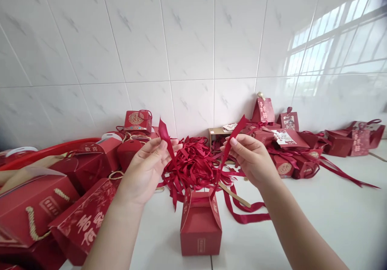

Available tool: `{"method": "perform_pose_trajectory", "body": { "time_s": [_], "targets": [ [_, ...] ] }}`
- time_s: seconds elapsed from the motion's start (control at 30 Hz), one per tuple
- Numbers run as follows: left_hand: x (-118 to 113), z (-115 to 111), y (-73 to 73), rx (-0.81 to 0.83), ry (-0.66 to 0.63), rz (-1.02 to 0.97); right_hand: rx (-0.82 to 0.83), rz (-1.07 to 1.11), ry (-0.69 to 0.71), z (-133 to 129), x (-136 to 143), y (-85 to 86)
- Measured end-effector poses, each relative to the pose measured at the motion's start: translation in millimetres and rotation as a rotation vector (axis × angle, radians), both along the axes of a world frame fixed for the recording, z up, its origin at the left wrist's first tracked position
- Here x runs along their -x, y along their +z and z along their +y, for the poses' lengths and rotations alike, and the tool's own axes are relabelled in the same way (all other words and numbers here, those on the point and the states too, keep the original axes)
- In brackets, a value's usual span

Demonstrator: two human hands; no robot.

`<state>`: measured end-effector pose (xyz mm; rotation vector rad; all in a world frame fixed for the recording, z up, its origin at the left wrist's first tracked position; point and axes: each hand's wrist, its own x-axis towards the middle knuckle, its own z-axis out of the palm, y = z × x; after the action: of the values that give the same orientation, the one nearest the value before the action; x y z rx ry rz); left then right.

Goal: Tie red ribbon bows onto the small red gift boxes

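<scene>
A small red gift box [201, 233] stands upright on the white tiled surface in front of me, its top flaps folded together. A dark red ribbon [224, 157] runs through the top of the box, and its two ends rise on either side. My left hand [151, 163] pinches one end between thumb and fingers, up and left of the box. On the other side my right hand [250, 157] pinches the opposite end. Both ends are held above the box, spread apart. Just behind the box lies a heap of loose red ribbons [195, 161].
Several larger red boxes with gold rope handles [33, 205] crowd the left, beside a red basin [60, 153]. More red gift boxes [293, 139] are piled at the back right against the tiled wall [193, 40]. A loose ribbon [246, 217] curls right of the box.
</scene>
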<state>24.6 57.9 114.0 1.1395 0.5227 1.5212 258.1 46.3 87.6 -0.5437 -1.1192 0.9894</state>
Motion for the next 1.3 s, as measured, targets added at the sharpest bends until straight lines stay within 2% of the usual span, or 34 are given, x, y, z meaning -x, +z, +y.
{"method": "perform_pose_trajectory", "body": {
  "time_s": [0.23,0.37,0.5,0.6,0.7,0.83,0.97,1.1,1.2,1.3],
  "targets": [
    [-7,-8,-3.5,-0.066,-0.026,0.087,0.042,-0.036,0.066,-8,10,2.7],
    [-14,-18,-5.0,-0.113,-0.082,0.286,0.071,-0.136,0.066,-10,17,-1.3],
    [-22,-25,-6.5,-0.07,-0.078,0.456,0.044,-0.224,0.153,-13,24,-4.9],
    [-25,-27,-8.0,-0.075,-0.036,0.487,-0.015,-0.319,0.232,-19,27,-4.3],
    [-27,-26,-9.1,-0.095,-0.029,0.498,-0.037,-0.37,0.225,-24,31,-4.8],
    [-23,-23,-9.5,-0.095,-0.147,0.449,-0.063,-0.378,0.157,-18,33,-9.1],
    [-14,-15,-7.9,0.004,-0.267,0.42,-0.231,-0.503,0.19,-1,25,-2.1],
    [-8,-9,-4.8,0.163,-0.25,0.397,-0.542,-0.893,0.223,9,17,18.9],
    [-8,-7,-4.5,0.226,-0.22,0.41,-0.772,-1.255,0.043,6,14,32.0],
    [-11,-7,-6.2,0.252,-0.252,0.409,-0.92,-1.492,-0.184,-1,15,36.6]
  ]
}}
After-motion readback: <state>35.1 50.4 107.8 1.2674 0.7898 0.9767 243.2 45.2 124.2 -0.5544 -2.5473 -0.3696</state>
